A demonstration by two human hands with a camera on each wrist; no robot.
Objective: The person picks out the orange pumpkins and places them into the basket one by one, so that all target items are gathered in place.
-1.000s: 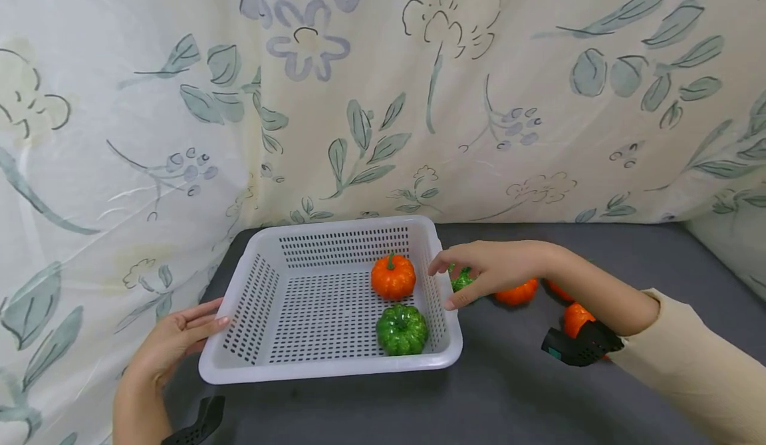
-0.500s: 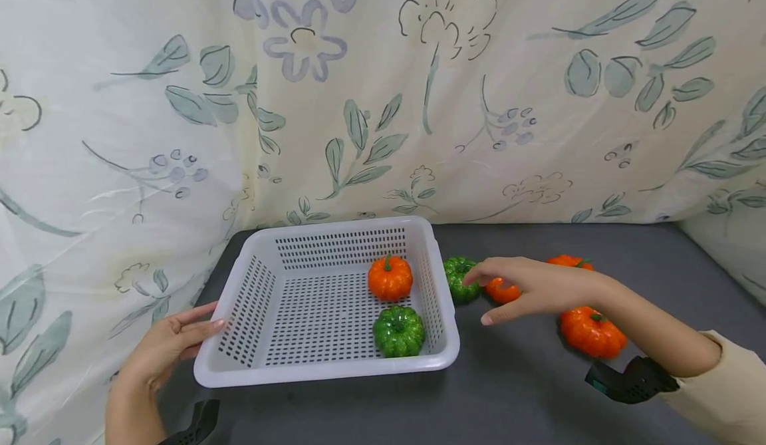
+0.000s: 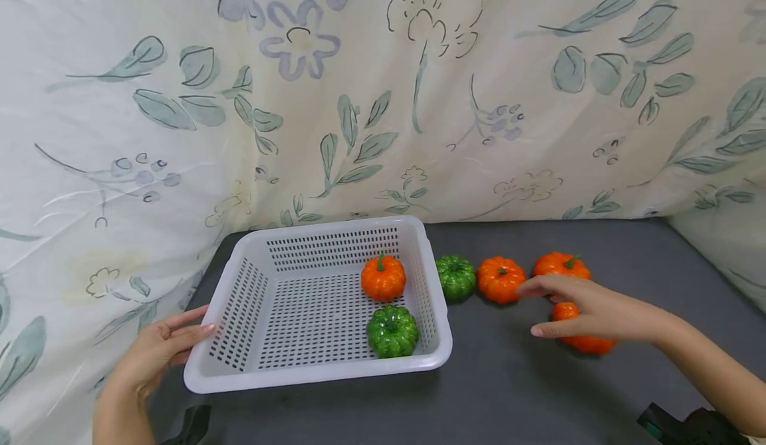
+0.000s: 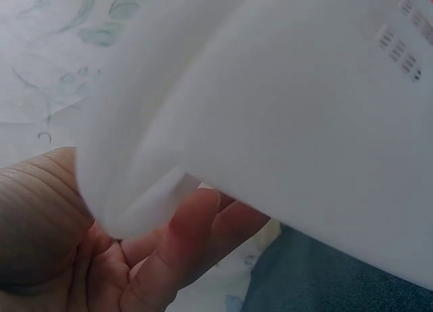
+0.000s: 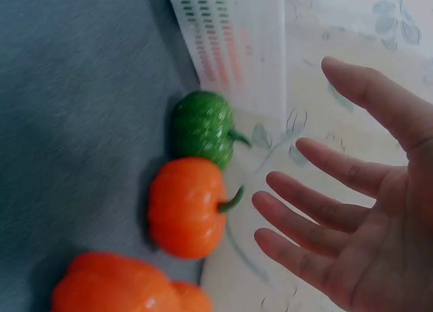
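A white perforated basket (image 3: 251, 378) holds an orange pumpkin (image 3: 383, 277) and a green pumpkin (image 3: 391, 330). My left hand (image 3: 179, 338) rests with straight fingers against the basket's left rim; in the left wrist view its fingers (image 4: 196, 217) lie under the basket wall (image 4: 284, 88). My right hand (image 3: 589, 312) is open and empty, hovering over a partly hidden orange pumpkin (image 3: 583, 344). Right of the basket sit a green pumpkin (image 3: 456, 277) and two orange pumpkins (image 3: 500, 279) (image 3: 561, 265). The right wrist view shows the open hand (image 5: 352, 210) near the green pumpkin (image 5: 201, 128) and an orange one (image 5: 186, 207).
Everything stands on a dark grey surface (image 3: 538, 398). A floral cloth (image 3: 383, 99) hangs close behind and along the left side. A black wrist-worn device (image 3: 688, 428) shows at the lower right corner.
My right hand has moved right, away from the basket and the green pumpkin, and is now over the rightmost orange pumpkins. The left hand stays on the basket.
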